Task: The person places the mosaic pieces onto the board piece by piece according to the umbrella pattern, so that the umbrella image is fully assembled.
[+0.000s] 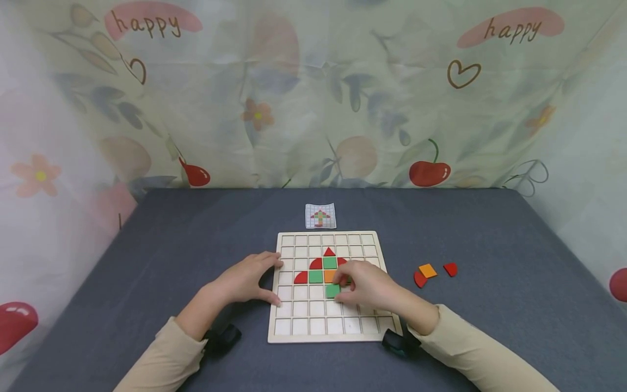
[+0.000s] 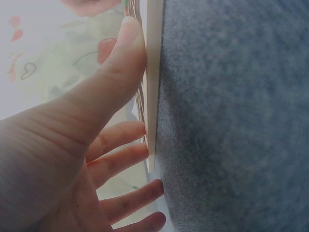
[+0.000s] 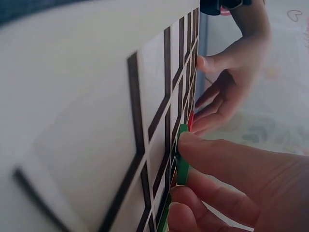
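Observation:
My right hand (image 1: 364, 283) pinches a green square tile (image 1: 332, 291) between thumb and fingers, at a cell just below the orange square (image 1: 330, 276). In the right wrist view that green tile (image 3: 183, 154) stands at a slant against the grid. The wooden grid board (image 1: 294, 325) carries red, green and orange pieces, with a red triangle (image 1: 329, 252) at the top; my right hand hides some on the right. My left hand (image 1: 249, 277) rests at the board's left edge, fingers spread, and in the left wrist view its thumb (image 2: 128, 53) touches the board's rim.
Behind the board lies a small pattern card (image 1: 320, 216) showing a coloured figure on a grid. To the right on the dark cloth are an orange square (image 1: 428, 270) and two red rounded pieces, one touching it (image 1: 419, 279). A printed curtain (image 1: 313, 92) hangs behind.

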`<state>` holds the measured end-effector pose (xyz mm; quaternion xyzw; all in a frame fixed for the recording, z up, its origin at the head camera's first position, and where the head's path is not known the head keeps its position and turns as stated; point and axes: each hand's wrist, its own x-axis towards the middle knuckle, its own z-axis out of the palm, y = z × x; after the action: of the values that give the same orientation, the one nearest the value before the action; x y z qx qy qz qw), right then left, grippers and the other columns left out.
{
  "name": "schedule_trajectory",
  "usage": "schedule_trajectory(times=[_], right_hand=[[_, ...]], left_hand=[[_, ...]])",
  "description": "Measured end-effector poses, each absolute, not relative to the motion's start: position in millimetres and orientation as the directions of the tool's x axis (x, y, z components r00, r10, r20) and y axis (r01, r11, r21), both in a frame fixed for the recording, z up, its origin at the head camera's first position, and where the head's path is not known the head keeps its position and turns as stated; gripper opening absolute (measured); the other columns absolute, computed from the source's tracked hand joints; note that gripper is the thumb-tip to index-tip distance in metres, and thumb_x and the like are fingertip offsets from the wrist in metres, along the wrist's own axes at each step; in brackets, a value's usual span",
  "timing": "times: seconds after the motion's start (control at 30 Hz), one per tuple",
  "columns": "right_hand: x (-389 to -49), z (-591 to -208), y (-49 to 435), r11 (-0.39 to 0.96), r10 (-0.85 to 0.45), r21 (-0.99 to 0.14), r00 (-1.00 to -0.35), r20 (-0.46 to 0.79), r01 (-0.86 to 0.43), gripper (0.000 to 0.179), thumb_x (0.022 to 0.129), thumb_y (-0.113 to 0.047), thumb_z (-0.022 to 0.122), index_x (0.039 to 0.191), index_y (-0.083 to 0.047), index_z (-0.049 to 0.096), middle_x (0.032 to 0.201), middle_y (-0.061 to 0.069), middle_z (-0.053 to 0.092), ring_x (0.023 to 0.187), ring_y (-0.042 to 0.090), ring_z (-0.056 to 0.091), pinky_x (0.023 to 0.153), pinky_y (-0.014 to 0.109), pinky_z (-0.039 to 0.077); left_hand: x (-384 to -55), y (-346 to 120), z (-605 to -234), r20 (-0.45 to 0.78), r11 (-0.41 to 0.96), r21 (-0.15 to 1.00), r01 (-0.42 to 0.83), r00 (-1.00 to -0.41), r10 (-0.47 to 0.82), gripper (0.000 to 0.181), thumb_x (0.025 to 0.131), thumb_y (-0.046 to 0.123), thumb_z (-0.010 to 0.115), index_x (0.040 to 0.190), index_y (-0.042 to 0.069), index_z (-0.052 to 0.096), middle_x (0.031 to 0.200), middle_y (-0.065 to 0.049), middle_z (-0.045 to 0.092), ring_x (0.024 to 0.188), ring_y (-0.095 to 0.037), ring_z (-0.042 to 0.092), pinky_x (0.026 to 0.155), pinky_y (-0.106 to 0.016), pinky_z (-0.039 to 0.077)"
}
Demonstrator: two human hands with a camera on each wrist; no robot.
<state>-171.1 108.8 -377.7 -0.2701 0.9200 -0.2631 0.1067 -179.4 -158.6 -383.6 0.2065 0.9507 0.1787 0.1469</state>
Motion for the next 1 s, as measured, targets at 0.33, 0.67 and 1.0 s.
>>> schedule_trajectory(times=[0.33, 0.67, 1.0], right_hand=[[-171, -378, 104, 0.745, -0.527, -0.526, -0.846, -0.086, -0.411, 0.019, 0.074, -0.016, 0.077, 0.089, -0.013, 0.067, 0.077, -0.004, 0.060, 0.062, 0.009, 0.047, 0.059, 0.020, 0.039], [-176, -374, 117, 0.713, -0.540, -0.554, -0.841, -0.042, -0.430, 0.018, 0.076, -0.016, 0.076, 0.091, -0.011, 0.067, 0.080, -0.002, 0.063, 0.064, 0.008, 0.049, 0.059, 0.019, 0.042], [-199, -356, 168, 0.733, -0.490, -0.556, -0.871, -0.032, -0.392, 0.026, 0.079, -0.018, 0.073, 0.100, -0.004, 0.065, 0.084, 0.003, 0.063, 0.065, 0.010, 0.052, 0.058, 0.022, 0.044]], left_hand=[[-179, -159, -384, -0.198, 0.850, 0.398, 0.346, -0.872, 0.447, 0.082, 0.066, 0.046, 0.081, 0.132, 0.008, 0.050, 0.145, -0.012, 0.042, 0.132, -0.032, 0.039, 0.108, -0.046, 0.035], [-180, -160, -385, -0.200, 0.851, 0.397, 0.345, -0.872, 0.447, 0.083, 0.066, 0.047, 0.080, 0.133, 0.009, 0.050, 0.145, -0.012, 0.041, 0.133, -0.032, 0.039, 0.107, -0.047, 0.035], [-182, -160, -387, -0.204, 0.855, 0.394, 0.338, -0.875, 0.440, 0.084, 0.065, 0.049, 0.080, 0.133, 0.010, 0.049, 0.146, -0.011, 0.040, 0.133, -0.031, 0.039, 0.107, -0.047, 0.035]])
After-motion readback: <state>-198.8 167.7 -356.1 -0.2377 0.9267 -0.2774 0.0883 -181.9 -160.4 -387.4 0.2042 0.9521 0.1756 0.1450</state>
